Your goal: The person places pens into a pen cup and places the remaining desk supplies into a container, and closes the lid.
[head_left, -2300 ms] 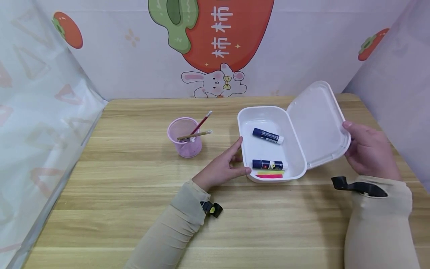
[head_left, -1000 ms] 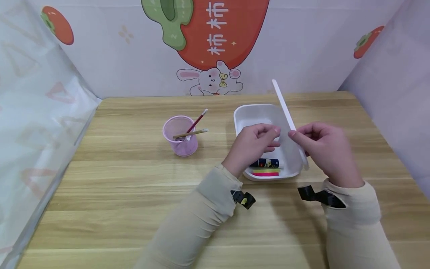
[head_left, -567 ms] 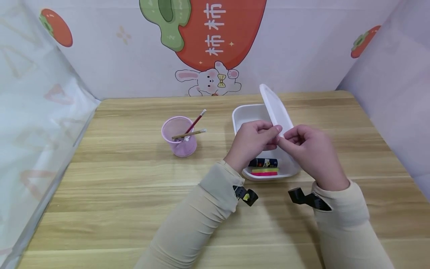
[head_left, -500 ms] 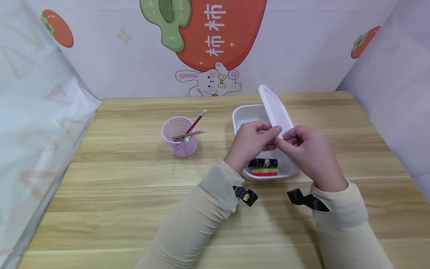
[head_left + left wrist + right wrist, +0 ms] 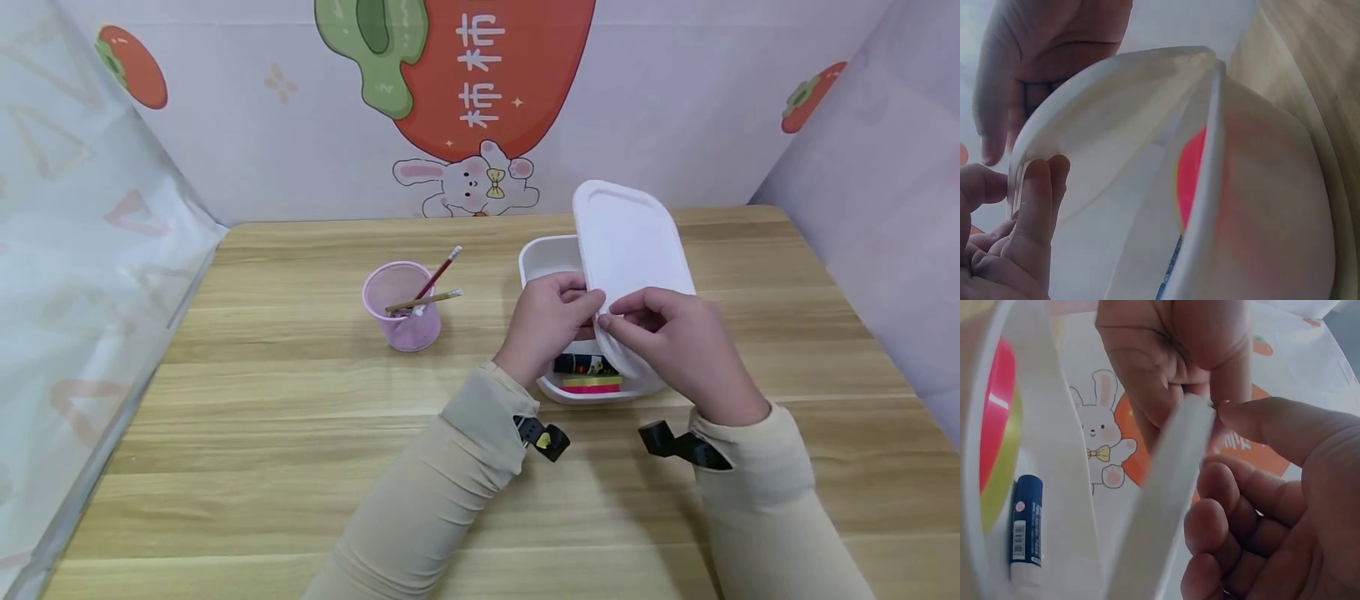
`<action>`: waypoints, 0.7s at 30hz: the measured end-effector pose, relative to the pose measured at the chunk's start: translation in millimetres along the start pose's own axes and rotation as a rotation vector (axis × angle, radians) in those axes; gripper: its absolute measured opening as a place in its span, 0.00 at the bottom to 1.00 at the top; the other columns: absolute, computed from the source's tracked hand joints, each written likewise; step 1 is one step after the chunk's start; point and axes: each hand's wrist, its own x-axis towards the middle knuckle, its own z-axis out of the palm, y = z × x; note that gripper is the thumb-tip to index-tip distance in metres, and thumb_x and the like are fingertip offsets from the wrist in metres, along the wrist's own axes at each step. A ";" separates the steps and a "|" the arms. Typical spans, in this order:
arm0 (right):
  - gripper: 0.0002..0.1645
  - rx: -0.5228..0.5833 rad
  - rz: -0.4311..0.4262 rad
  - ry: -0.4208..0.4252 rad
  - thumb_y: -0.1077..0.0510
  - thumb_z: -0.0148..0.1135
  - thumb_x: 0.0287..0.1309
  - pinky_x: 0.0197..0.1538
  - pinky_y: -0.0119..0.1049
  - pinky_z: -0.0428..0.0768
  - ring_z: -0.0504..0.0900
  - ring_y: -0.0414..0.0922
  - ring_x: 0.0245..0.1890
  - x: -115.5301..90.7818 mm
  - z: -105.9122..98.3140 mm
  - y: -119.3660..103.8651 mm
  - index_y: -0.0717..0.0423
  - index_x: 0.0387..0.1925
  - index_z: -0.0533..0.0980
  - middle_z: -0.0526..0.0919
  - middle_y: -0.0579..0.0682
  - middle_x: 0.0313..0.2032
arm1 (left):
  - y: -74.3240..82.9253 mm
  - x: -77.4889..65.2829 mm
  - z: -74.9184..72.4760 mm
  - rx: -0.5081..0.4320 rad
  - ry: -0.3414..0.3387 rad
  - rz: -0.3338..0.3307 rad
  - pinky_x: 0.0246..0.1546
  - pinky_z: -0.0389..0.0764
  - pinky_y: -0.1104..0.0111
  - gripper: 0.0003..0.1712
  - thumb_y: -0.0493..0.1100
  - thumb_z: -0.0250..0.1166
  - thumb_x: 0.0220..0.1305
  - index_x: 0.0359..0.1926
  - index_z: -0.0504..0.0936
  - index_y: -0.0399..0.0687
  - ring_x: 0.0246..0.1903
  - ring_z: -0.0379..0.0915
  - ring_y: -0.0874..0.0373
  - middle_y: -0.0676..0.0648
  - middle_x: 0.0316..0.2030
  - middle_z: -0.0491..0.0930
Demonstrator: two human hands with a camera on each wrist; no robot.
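Observation:
A white lidded box (image 5: 551,250) stands right of centre, its lid (image 5: 633,242) tilted over it from the right. My left hand (image 5: 547,321) pinches the lid's left rim; in the left wrist view, its fingertips (image 5: 1038,181) lie inside the rim. My right hand (image 5: 682,346) is against the lid's outer face, fingers bent. Its thumb reaches the rim beside my left fingers, but whether it grips is unclear. Inside the box lie a dark blue glue stick (image 5: 581,364) and a pink and yellow strip (image 5: 592,385). In the right wrist view a blue glue stick (image 5: 1027,528) shows.
A pink mesh pen cup (image 5: 408,321) with a red pencil (image 5: 438,273), a tan pencil (image 5: 431,300) and smaller items stands left of the box. The wooden table (image 5: 300,400) meets a printed cloth backdrop (image 5: 247,150) behind and at both sides.
The lid has come from leaning wide to the right, through upright, to tilting over the box. My left hand has left the box's side for the lid's rim; my right hand has moved left.

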 end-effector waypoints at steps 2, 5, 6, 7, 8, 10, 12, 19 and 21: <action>0.11 0.039 0.003 -0.001 0.52 0.70 0.62 0.31 0.23 0.75 0.80 0.43 0.29 1.2 -2.8 5.1 0.57 0.38 0.85 0.87 0.51 0.31 | -2.2 0.1 -1.6 -0.009 0.002 -0.005 0.34 0.87 0.66 0.08 0.37 0.64 0.70 0.46 0.84 0.38 0.32 0.86 0.56 0.49 0.33 0.87; 0.12 0.086 0.040 0.030 0.51 0.69 0.63 0.34 0.22 0.74 0.79 0.40 0.32 2.3 -11.0 15.6 0.56 0.41 0.85 0.86 0.47 0.34 | -5.4 -0.3 -4.2 -0.025 -0.005 -0.017 0.34 0.87 0.65 0.09 0.36 0.64 0.70 0.46 0.84 0.36 0.32 0.86 0.55 0.48 0.34 0.87; 0.13 0.094 0.057 0.052 0.51 0.69 0.63 0.34 0.22 0.74 0.78 0.39 0.33 2.7 -14.1 20.0 0.56 0.42 0.85 0.86 0.44 0.34 | -6.3 -0.7 -5.1 -0.023 -0.004 -0.021 0.34 0.87 0.65 0.09 0.36 0.64 0.70 0.46 0.84 0.37 0.32 0.86 0.55 0.48 0.34 0.87; 0.13 0.105 0.075 0.074 0.51 0.69 0.63 0.35 0.22 0.74 0.79 0.37 0.34 3.0 -17.3 24.6 0.56 0.43 0.85 0.86 0.40 0.34 | -7.3 -1.4 -6.0 -0.027 -0.002 -0.024 0.34 0.87 0.65 0.09 0.36 0.63 0.70 0.46 0.84 0.37 0.31 0.86 0.55 0.48 0.34 0.87; 0.14 0.114 0.101 0.092 0.50 0.69 0.63 0.36 0.21 0.74 0.78 0.36 0.34 3.2 -20.6 29.0 0.55 0.44 0.85 0.85 0.35 0.34 | -8.2 -2.1 -7.0 -0.032 0.001 -0.027 0.34 0.87 0.65 0.08 0.36 0.64 0.69 0.46 0.84 0.37 0.31 0.86 0.55 0.47 0.34 0.87; 0.16 0.132 0.144 0.120 0.49 0.69 0.63 0.36 0.20 0.74 0.79 0.35 0.35 3.5 -27.0 37.9 0.55 0.47 0.85 0.83 0.29 0.33 | -9.2 -4.0 -9.2 -0.029 0.006 -0.033 0.34 0.87 0.65 0.09 0.36 0.63 0.70 0.46 0.84 0.37 0.31 0.86 0.55 0.47 0.34 0.87; 0.19 0.135 0.183 0.132 0.48 0.69 0.63 0.36 0.19 0.75 0.79 0.34 0.36 3.1 -33.7 45.6 0.54 0.50 0.84 0.82 0.24 0.34 | -9.3 -6.3 -11.6 -0.050 0.010 -0.041 0.34 0.87 0.64 0.09 0.36 0.64 0.69 0.47 0.84 0.38 0.30 0.85 0.55 0.47 0.35 0.87; 0.32 0.070 0.285 0.118 0.40 0.67 0.62 0.37 0.19 0.74 0.77 0.31 0.41 2.6 -47.8 60.0 0.48 0.64 0.78 0.82 0.49 0.55 | -5.2 -13.4 -24.5 -0.108 -0.011 -0.044 0.36 0.87 0.63 0.11 0.35 0.62 0.71 0.50 0.83 0.36 0.30 0.84 0.56 0.43 0.39 0.87; 0.33 0.053 0.300 0.098 0.39 0.66 0.62 0.37 0.20 0.74 0.76 0.34 0.43 3.5 -47.7 62.2 0.47 0.65 0.77 0.80 0.54 0.56 | -4.9 -15.3 -28.4 -0.115 -0.014 -0.041 0.36 0.87 0.63 0.11 0.35 0.62 0.71 0.50 0.83 0.36 0.31 0.84 0.56 0.42 0.39 0.87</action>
